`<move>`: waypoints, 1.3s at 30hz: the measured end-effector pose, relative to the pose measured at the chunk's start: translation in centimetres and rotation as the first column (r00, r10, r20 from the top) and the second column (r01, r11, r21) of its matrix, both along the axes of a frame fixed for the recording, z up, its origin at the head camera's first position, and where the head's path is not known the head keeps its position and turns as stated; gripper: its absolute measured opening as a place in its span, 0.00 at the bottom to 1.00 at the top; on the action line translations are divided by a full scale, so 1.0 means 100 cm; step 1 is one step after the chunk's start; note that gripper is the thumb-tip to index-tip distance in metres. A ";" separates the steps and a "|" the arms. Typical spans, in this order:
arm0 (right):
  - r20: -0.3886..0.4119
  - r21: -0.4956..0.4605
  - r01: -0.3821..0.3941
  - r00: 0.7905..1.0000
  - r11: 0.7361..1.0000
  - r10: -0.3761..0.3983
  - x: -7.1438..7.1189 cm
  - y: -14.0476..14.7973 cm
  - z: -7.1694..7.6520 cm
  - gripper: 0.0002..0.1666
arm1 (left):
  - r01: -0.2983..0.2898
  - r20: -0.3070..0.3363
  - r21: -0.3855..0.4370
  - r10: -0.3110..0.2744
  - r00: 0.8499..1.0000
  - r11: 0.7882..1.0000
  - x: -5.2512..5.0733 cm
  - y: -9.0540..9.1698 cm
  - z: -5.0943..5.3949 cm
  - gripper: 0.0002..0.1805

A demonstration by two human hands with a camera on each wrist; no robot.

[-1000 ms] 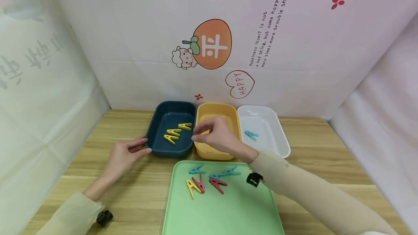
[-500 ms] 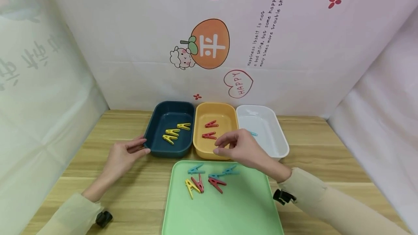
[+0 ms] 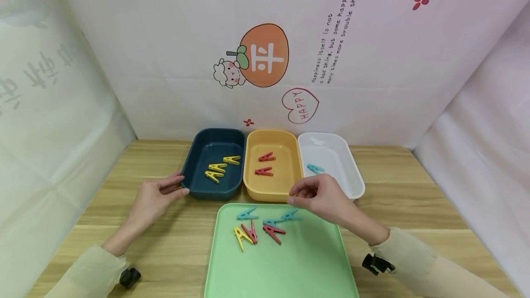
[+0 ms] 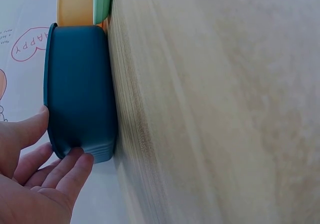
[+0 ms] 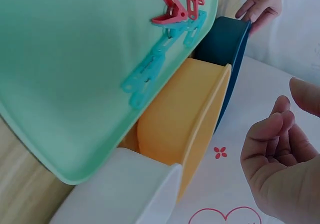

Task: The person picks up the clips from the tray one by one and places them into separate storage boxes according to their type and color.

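My left hand (image 3: 155, 201) touches the left side of the dark blue bin (image 4: 80, 84) with thumb and fairly straight fingers. Several yellow clothespins (image 3: 217, 167) lie in that bin. Above the gap between the yellow bin (image 3: 261, 193) and the green tray (image 3: 281, 270) hovers my right hand (image 3: 325, 199). Its fingers are loosely bent, and the right wrist view shows nothing between them and the thumb. Two red clothespins (image 3: 263, 171) rest in the yellow bin. Blue clothespins (image 3: 247, 214), two red clothespins (image 3: 273, 232) and a yellow clothespin (image 3: 241, 238) lie on the tray.
At the right of the row stands a white bin (image 3: 352, 183) with a blue clothespin (image 3: 316, 169) inside. The three bins sit side by side on a wooden table (image 3: 178, 252), against a printed white backdrop (image 3: 174, 59).
My right hand has drawn back from over the yellow bin, to the right and towards me, uncovering the two red clothespins there. The left hand has stayed at the dark blue bin.
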State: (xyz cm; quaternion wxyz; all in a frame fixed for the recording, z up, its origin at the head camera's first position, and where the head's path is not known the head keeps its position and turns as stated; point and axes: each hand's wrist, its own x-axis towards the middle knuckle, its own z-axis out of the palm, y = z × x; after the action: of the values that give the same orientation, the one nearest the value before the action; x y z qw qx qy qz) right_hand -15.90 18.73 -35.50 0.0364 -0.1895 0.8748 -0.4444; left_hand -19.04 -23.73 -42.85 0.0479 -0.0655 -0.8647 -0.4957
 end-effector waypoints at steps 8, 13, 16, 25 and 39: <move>0.047 0.001 0.013 0.999 1.000 -0.013 0.010 0.009 -0.015 0.04 | -0.004 -0.001 -0.002 0.004 1.000 1.000 0.000 0.000 -0.002 0.27; 0.087 -0.010 0.009 0.996 1.000 -0.008 0.013 0.013 -0.022 0.06 | -0.002 -0.006 -0.007 0.002 1.000 1.000 0.000 -0.001 -0.002 0.27; 0.113 -0.008 0.008 0.994 1.000 -0.008 0.015 0.014 -0.027 0.07 | 0.000 -0.007 -0.006 0.000 1.000 1.000 0.001 0.000 -0.002 0.27; 0.135 0.009 0.008 0.991 1.000 -0.009 0.021 0.013 -0.043 0.08 | -0.008 -0.014 -0.013 0.008 1.000 1.000 0.000 0.001 -0.002 0.27; 0.067 0.144 -0.024 0.998 0.989 0.015 0.021 0.000 -0.061 0.15 | -0.011 -0.007 -0.006 0.011 1.000 1.000 0.000 0.001 -0.001 0.27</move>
State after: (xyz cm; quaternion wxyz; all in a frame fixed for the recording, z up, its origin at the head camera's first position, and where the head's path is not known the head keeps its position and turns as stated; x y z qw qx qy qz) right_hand -13.81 18.71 -41.58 0.0831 -0.1802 0.9012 -0.3854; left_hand -19.02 -23.62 -42.93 0.0536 -0.0624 -0.8663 -0.4927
